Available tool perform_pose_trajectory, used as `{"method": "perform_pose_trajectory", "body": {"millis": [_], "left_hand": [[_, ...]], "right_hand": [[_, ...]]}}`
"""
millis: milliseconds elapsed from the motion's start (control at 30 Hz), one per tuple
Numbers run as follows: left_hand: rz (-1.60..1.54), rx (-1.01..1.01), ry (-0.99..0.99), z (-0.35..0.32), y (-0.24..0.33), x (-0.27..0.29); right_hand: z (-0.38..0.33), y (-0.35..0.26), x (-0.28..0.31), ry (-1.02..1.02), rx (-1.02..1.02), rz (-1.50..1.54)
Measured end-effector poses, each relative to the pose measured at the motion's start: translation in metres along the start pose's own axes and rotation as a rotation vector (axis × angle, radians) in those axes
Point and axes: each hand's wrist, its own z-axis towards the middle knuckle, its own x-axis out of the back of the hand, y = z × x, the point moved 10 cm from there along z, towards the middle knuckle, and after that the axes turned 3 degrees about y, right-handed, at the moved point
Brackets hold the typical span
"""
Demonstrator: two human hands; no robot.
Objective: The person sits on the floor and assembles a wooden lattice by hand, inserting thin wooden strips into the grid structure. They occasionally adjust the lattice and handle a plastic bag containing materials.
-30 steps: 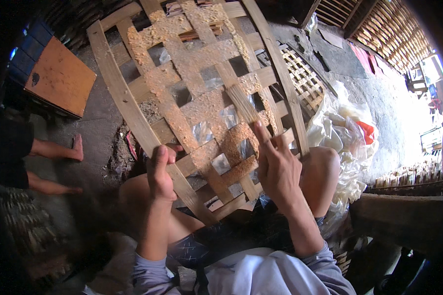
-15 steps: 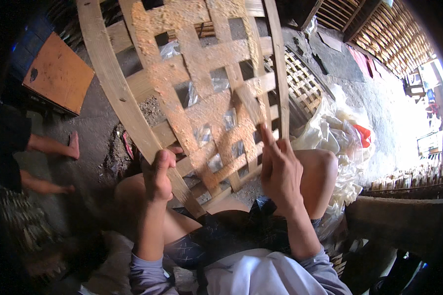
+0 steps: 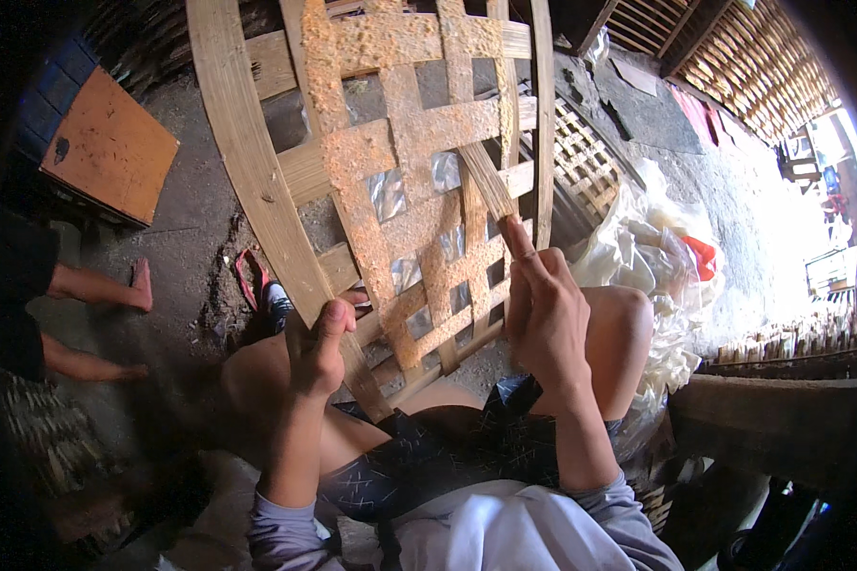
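A woven lattice tray of flat slats in a wooden frame (image 3: pixel 245 162) stands tilted over my lap, its middle strips coated with a lumpy orange-brown paste (image 3: pixel 352 157). My left hand (image 3: pixel 324 347) is closed round the lower left frame rail, thumb on the near face. My right hand (image 3: pixel 550 319) grips a flat wooden stick (image 3: pixel 486 179), index finger stretched along it. The stick's far end lies against the coated slats right of the middle. Most of the right hand's grip is hidden behind its back.
An orange-brown board (image 3: pixel 114 143) stands at left, above another person's bare legs (image 3: pixel 95 285). Crumpled clear plastic sheeting (image 3: pixel 671 285) lies right of my knee. Behind it a second lattice tray (image 3: pixel 586 157) rests on the floor. A wooden beam (image 3: pixel 781 419) stands at lower right.
The lattice tray has swung a little to the right at its upper end. The stick in my right hand has shifted slightly up the slats. My left hand keeps its hold.
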Motion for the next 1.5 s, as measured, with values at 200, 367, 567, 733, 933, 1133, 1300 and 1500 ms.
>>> {"method": "perform_pose_trajectory", "body": {"millis": [200,367,567,733,933,1133,1300,1500], "left_hand": [[-0.030,-0.058,0.074,0.000,0.005,0.011],[-0.113,-0.001,0.129,0.001,-0.009,0.014],[-0.120,0.062,0.144,-0.001,-0.013,0.018],[-0.082,0.029,0.072,-0.002,-0.010,0.015],[-0.197,0.071,0.142,-0.002,-0.018,0.011],[-0.186,0.075,0.121,-0.004,-0.026,0.024],[-0.134,0.038,0.098,0.001,-0.008,0.009],[-0.108,0.025,0.103,0.001,-0.006,0.012]], "right_hand": [[-0.050,0.020,-0.015,-0.072,0.002,0.015],[-0.054,0.022,-0.023,-0.054,0.037,-0.030],[-0.028,0.005,-0.011,0.029,0.055,-0.010],[-0.073,0.028,-0.022,-0.059,0.028,-0.045],[-0.024,0.001,-0.004,0.126,0.122,-0.029],[-0.019,-0.010,-0.001,0.044,0.094,-0.049],[-0.059,0.012,-0.012,0.021,0.105,-0.045],[-0.016,-0.007,0.000,0.119,0.122,0.008]]}}
